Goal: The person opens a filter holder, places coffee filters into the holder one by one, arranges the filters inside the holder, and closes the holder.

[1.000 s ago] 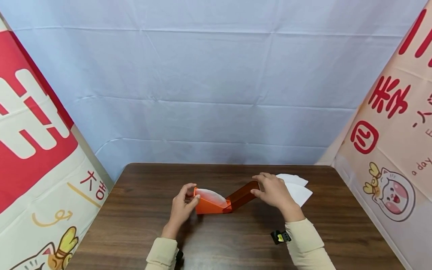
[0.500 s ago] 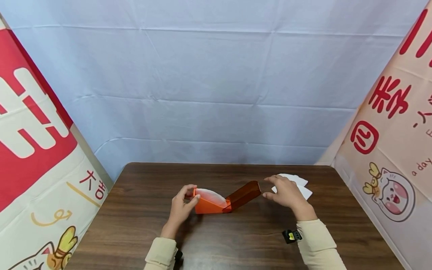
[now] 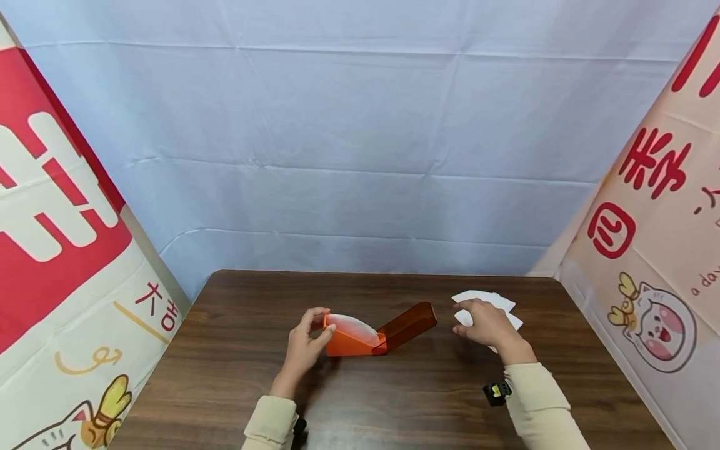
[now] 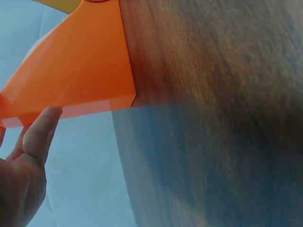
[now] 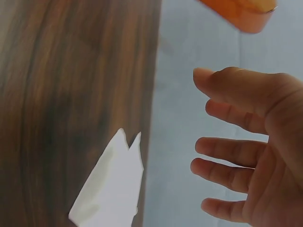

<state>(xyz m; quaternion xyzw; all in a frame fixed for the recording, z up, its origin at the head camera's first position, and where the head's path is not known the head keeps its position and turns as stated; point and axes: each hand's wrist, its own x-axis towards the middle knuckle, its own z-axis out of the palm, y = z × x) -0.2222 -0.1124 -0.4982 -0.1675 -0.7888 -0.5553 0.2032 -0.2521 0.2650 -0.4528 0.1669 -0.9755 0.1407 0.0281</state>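
Observation:
An orange filter-paper box (image 3: 350,345) with a sloping side stands on the table, its see-through brown lid (image 3: 409,326) swung out to the right. White fan-shaped coffee filters (image 3: 351,325) fill it upright. At the box's left end my left hand (image 3: 305,350) holds it between thumb and fingers; in the left wrist view the thumb (image 4: 43,130) lies against the end wall. More white fan-shaped coffee filters (image 3: 488,299) lie to the right of the lid. My right hand (image 3: 488,325) hovers over these with fingers spread and nothing in them, partly hiding the stack.
The brown wooden table (image 3: 394,406) ends at a pale cloth backdrop (image 3: 360,156). Printed banners hang at the left (image 3: 62,212) and right (image 3: 647,237). A small black camera (image 3: 496,394) is strapped to the right wrist.
My right hand has let go of the brown lid and moved right, to over the loose coffee filters. The lid stays swung out; the left hand and box have held still.

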